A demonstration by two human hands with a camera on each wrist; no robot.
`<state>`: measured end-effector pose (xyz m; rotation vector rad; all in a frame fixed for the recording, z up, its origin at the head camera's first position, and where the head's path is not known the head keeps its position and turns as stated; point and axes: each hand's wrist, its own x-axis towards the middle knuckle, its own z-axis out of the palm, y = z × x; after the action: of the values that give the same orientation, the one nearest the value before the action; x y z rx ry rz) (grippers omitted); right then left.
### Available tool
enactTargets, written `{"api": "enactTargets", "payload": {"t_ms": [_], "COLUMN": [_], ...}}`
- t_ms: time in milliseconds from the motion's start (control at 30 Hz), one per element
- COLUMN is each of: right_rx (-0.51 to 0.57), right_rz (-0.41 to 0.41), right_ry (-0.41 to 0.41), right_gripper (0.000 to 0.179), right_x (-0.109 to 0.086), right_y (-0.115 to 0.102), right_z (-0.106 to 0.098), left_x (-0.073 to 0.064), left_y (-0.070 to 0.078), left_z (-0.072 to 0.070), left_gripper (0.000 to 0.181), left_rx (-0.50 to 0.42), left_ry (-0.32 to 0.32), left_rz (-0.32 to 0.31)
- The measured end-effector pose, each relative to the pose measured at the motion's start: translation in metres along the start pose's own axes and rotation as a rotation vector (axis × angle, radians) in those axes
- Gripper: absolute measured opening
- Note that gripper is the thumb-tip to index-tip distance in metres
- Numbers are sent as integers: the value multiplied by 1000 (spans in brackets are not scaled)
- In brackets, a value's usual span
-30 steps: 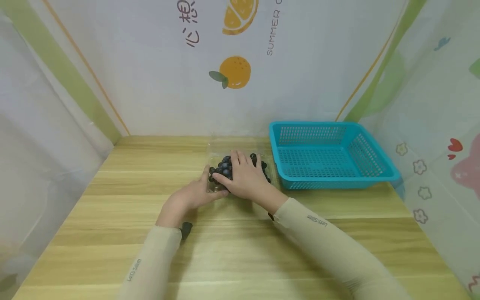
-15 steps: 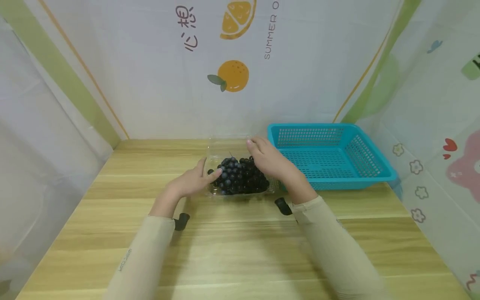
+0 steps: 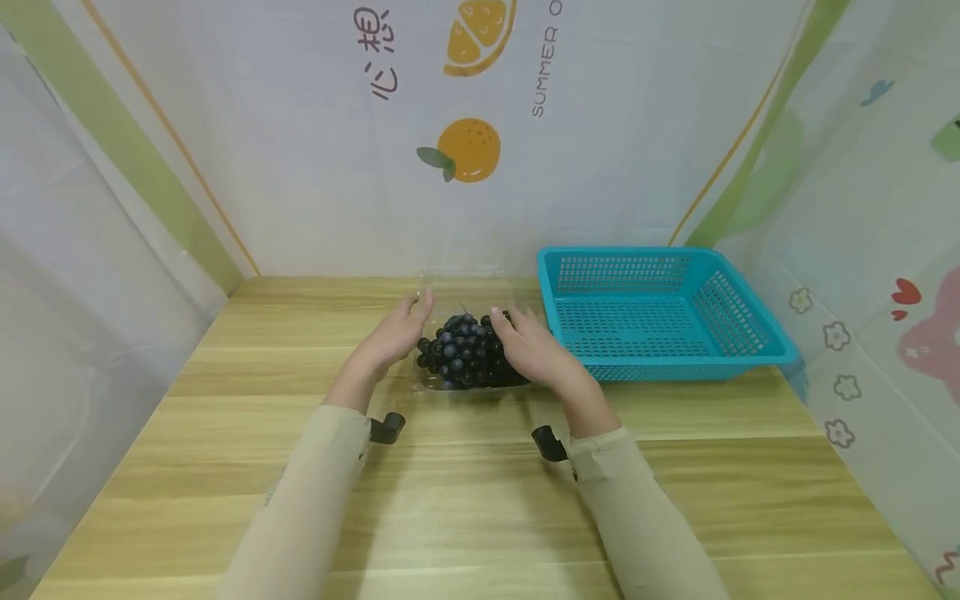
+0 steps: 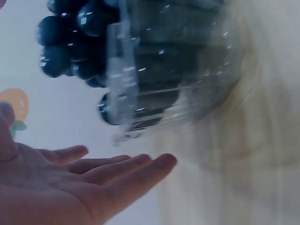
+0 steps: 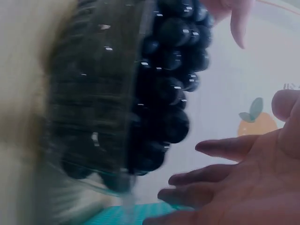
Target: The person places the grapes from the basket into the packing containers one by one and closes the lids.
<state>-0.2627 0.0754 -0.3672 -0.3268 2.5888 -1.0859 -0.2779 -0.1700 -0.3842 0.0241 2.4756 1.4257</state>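
Observation:
Dark grapes [image 3: 461,350] fill a clear plastic box [image 4: 159,70] on the table, heaped above its rim in both wrist views. At the box's left side is my left hand [image 3: 390,337], fingers straight and apart from the wall in the left wrist view. My right hand [image 3: 534,348] is at the right side, its fingers extended near the grapes and holding nothing in the right wrist view. Behind the grapes, the clear lid [image 3: 472,287] stands raised, faint against the backdrop.
A turquoise slotted basket [image 3: 667,367] stands just right of the grape box. The wood-grain table [image 3: 465,500] ends at a white printed curtain [image 3: 300,167] behind, with more curtain on both sides. Black wrist mounts [image 3: 550,443] project from the sleeves.
My right hand lifted off the grapes, went to the box's back right, then came down along its right side. The left hand drew off the box's left edge, its thumb now raised.

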Motion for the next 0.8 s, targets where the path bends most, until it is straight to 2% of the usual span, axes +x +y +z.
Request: {"api": "enactTargets", "payload": {"t_ms": [133, 367, 467, 700, 800], "right_rx": [14, 32, 50, 100, 124], "right_rz": [37, 22, 11, -25, -39], "right_ry": [-2, -7, -9, -17, -24], "right_gripper": [81, 80, 80, 77, 77], "right_x": [0, 3, 2, -2, -5], "right_y": [6, 15, 14, 16, 17], "right_z": [7, 13, 14, 18, 20], "left_x": [9, 15, 12, 6, 5], "left_y": [-10, -27, -31, -34, -35], "left_z": [-1, -10, -15, -28, -32], "left_gripper": [95, 82, 81, 87, 87], "left_rx": [-118, -346, -370, -341, -360], "left_ry": [-5, -64, -76, -91, -92], "left_rz": [12, 46, 51, 49, 35]}}
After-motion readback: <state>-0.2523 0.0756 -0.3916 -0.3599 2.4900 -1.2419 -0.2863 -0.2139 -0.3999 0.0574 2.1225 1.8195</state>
